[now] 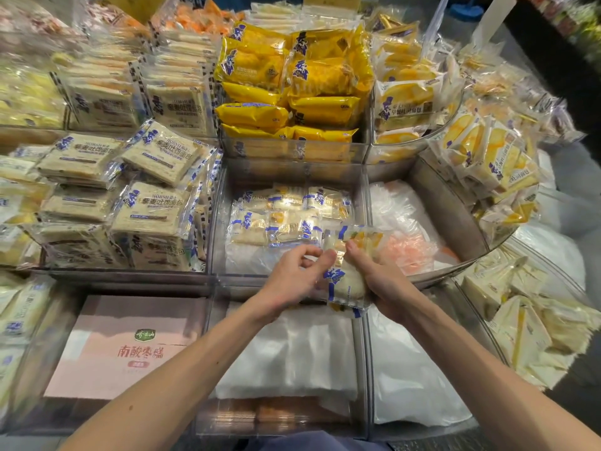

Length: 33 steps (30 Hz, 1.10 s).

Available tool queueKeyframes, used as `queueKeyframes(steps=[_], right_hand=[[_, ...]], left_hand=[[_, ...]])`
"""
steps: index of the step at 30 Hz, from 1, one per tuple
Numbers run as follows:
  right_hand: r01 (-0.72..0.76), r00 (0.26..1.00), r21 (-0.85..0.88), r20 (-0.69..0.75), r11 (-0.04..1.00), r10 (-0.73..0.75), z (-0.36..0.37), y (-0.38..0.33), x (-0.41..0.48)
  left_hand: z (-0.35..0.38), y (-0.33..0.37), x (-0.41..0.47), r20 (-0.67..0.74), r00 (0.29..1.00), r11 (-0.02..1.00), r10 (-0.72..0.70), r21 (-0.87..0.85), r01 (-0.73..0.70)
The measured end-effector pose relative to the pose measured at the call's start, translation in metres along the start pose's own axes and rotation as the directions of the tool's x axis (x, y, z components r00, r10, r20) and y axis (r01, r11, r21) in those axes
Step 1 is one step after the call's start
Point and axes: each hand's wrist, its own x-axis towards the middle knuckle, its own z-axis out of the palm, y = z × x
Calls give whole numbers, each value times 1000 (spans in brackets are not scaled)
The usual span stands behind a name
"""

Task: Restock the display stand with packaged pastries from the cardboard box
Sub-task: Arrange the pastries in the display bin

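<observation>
Both hands meet over the front of the stand's [215, 222] middle bin, holding one pack [346, 278] between them. The pack is a soft, pillow-shaped pastry in glossy clear film with blue print. The bread is pale, with a yellow patch at its far end. The right hand [382, 283] cups it from the right and below, fingers curled under and thumb laid across the top. The left hand [294, 276] closes on the pack's left edge, fingers bent and forefinger tip against the film. The pack is tilted, its far end reaching over the bin and its near end above the bin's front wall.

The bin has clear, hard plastic walls and a crinkled white liner [250, 260]. At its back lie more packs of the same kind [283, 216], flat and overlapping, in what look like two rows, just beyond the fingertips.

Left of it, square toast packs [153, 211] are stacked in clear wrap, grainy beige slices showing through. Behind it, shiny yellow bags [292, 79] fill a higher bin. To the right, a curved bin holds loose white and pink plastic bags [406, 229].

Nearest the person, a matte pink box [130, 346] with red characters lies flat at the left. Beside it, under the forearms, is folded white padding [292, 353]. Triangular sandwiches [520, 323] in film lie at the far right.
</observation>
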Motion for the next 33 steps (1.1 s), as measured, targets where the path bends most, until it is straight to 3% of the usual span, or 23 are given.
queueKeyframes(steps=[5, 10, 16, 18, 21, 24, 29, 33], right_hand=[[-3, 1000, 26, 3, 1000, 3, 1, 16, -7], [-28, 996, 98, -79, 995, 36, -12, 23, -9], [31, 985, 69, -173, 997, -19, -36, 14, -7], [61, 978, 77, -206, 995, -44, -43, 10, -4], [85, 970, 82, -235, 993, -64, -53, 3, -2], [96, 968, 89, -240, 991, -72, -60, -1, -1], [68, 973, 111, -227, 992, -41, -66, 0, 1], [49, 977, 115, -214, 992, -23, -67, 1, 2]], left_hand=[[4, -6, 2, 38, 991, 988, -129, -83, 132], [-2, -8, 3, 112, 983, 973, -147, -164, 165], [-19, 20, 31, -61, 997, 999, 41, 6, -41], [-29, 32, 52, -109, 986, 983, 126, 146, -109], [-39, 50, 88, -115, 973, 866, 202, 484, -123], [-34, 63, 119, -40, 983, 715, 181, 691, -103], [-8, 53, 149, 119, 981, 550, 151, 815, -184], [9, 28, 154, 138, 932, 407, 335, 871, -275]])
